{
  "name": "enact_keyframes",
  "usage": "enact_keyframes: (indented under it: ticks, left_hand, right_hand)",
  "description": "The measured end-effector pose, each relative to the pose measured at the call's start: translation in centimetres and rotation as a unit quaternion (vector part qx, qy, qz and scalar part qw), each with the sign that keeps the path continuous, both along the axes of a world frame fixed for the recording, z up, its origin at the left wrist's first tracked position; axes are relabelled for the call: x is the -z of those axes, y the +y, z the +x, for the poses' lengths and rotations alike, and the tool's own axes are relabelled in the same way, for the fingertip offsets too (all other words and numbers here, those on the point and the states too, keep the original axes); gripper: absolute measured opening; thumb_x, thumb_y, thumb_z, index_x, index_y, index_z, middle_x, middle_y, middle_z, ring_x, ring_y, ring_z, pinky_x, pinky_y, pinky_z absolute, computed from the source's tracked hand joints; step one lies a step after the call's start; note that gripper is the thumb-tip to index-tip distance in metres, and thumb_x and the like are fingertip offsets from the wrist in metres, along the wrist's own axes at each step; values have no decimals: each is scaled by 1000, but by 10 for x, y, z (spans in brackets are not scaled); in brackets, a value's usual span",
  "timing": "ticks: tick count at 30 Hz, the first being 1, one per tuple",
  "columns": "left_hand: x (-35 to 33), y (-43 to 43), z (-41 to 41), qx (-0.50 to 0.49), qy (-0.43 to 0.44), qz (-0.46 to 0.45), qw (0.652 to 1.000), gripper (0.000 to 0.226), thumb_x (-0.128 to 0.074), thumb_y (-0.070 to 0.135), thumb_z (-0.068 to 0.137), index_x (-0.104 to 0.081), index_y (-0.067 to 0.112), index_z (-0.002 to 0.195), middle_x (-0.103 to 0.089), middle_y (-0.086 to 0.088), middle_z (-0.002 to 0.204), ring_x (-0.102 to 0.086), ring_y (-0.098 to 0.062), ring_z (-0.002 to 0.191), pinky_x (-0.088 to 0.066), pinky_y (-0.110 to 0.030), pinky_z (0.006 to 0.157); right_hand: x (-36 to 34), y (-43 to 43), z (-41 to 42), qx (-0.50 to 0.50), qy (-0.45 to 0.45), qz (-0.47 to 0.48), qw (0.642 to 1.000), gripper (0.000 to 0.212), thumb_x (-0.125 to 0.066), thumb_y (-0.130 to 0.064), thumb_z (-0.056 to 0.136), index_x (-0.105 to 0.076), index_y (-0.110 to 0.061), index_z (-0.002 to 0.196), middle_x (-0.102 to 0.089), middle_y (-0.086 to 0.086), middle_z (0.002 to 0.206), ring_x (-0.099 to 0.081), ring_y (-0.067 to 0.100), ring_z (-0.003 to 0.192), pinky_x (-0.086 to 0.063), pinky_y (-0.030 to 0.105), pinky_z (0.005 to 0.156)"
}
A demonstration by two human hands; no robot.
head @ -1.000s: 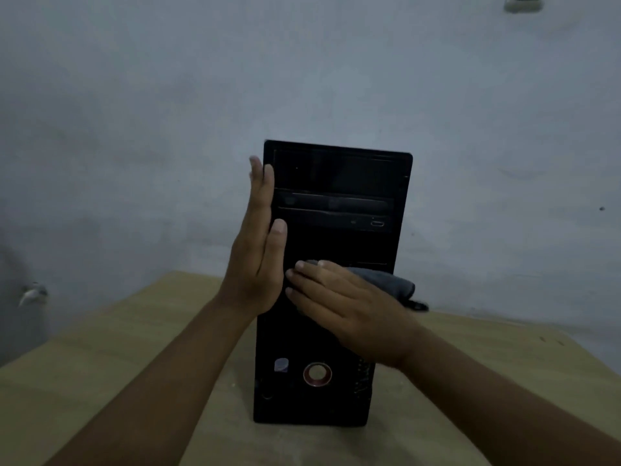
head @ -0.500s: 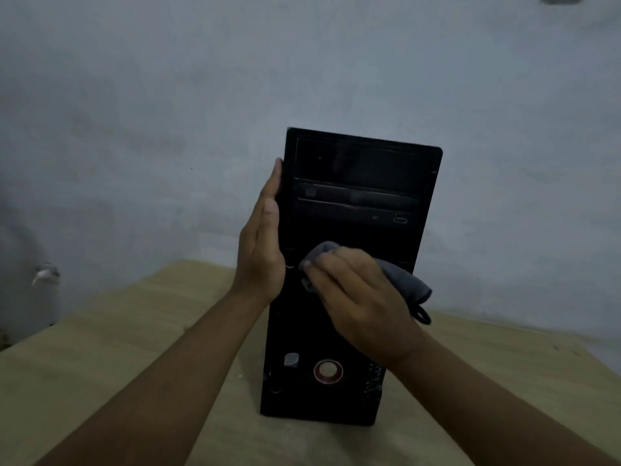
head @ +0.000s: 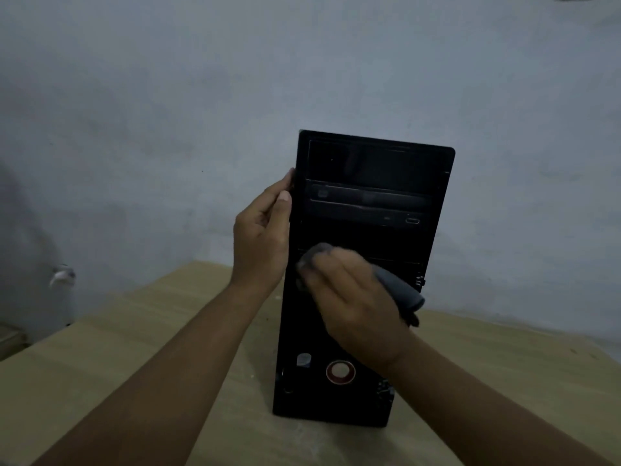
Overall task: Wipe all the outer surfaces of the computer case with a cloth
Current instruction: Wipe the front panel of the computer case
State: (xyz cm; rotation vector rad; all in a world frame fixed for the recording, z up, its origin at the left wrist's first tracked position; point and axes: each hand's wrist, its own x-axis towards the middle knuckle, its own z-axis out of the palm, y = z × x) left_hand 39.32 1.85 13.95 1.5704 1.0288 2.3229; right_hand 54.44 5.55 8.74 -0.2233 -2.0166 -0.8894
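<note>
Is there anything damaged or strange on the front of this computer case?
The computer case stands upright on the table, but its front shows pale ragged marks at the lower right corner and a smaller one on the right edge near the cloth. Chips or dirt: too dim to tell.

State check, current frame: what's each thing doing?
computer case: upright on table, front toward camera.
drive tray: closed.
cloth: bunched, pressed against case front.
left hand: grips case's left edge.
right hand: holds cloth, motion-blurred.
</note>
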Motion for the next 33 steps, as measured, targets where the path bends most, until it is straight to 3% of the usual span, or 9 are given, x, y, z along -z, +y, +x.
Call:
enact_keyframes:
  ticks: [4,6,8,13,20,22,26,31,33]
  left_hand:
    - [-2,-3,-3,9,14,-1,1000,35,-40,18,107,-58,21,137,-66,3,132,-62,-10,123,-50,-40,106]
    - [-3,-5,-3,26,4,-2,1000,35,-37,15,108,-58,19,137,-66,2,133,-61,-9,124,-50,-37,107]
    - [-3,-5,-2,44,-14,-2,999,36,-35,13,109,-58,15,137,-66,0,132,-61,-10,124,-49,-33,107]
    - [-4,-7,-2,63,-21,-5,998,40,-28,15,111,-57,11,138,-66,-3,131,-63,-9,122,-51,-23,100]
    - [-3,-8,-5,74,-1,-2,997,45,-30,29,105,-55,14,139,-64,3,135,-59,-7,127,-47,-24,106]
    - [-3,-8,-6,81,0,-1,997,47,-30,32,102,-55,15,138,-63,1,136,-58,-8,128,-46,-27,109]
    - [-2,-7,-6,89,-1,1,996,46,-29,34,102,-55,18,137,-62,-1,138,-57,-10,129,-44,-30,111]
    - [-1,-10,-6,91,8,-5,996,49,-28,33,102,-54,13,139,-61,0,139,-56,-7,130,-43,-25,110]
    - [-2,-10,-7,94,9,-3,996,50,-29,33,102,-54,12,139,-62,-2,138,-56,-8,130,-44,-25,110]
  right_hand:
    - [-10,-3,11,-22,-167,57,984,38,-34,-10,107,-70,-1,116,-67,15,119,-52,28,119,-35,36,109]
    - [-26,-3,13,-9,-212,79,974,31,-41,-10,105,-68,-2,117,-66,15,120,-55,29,117,-43,37,102]
    - [-43,1,13,0,-165,74,984,26,-50,-11,101,-67,0,118,-65,17,119,-58,30,115,-46,39,100]
    - [-57,-3,-13,28,60,9,998,25,-57,-9,100,-65,5,118,-63,20,118,-58,35,113,-43,43,104]
    - [-39,-3,3,4,-129,79,989,20,-58,-7,99,-69,3,111,-66,19,113,-59,34,109,-45,42,97]
    - [-53,-2,1,14,-101,84,991,19,-58,-9,99,-69,3,109,-65,19,111,-59,34,106,-45,42,96]
    - [-59,-4,-12,50,60,41,996,21,-64,-9,94,-67,2,112,-62,21,112,-49,34,109,-41,43,99]
    - [-46,-11,-5,62,-41,72,995,21,-55,-8,97,-66,2,112,-62,20,112,-50,34,108,-41,45,96]
    - [-62,-8,-1,69,-30,87,993,20,-55,-8,96,-66,0,111,-61,21,112,-47,34,108,-40,46,96]
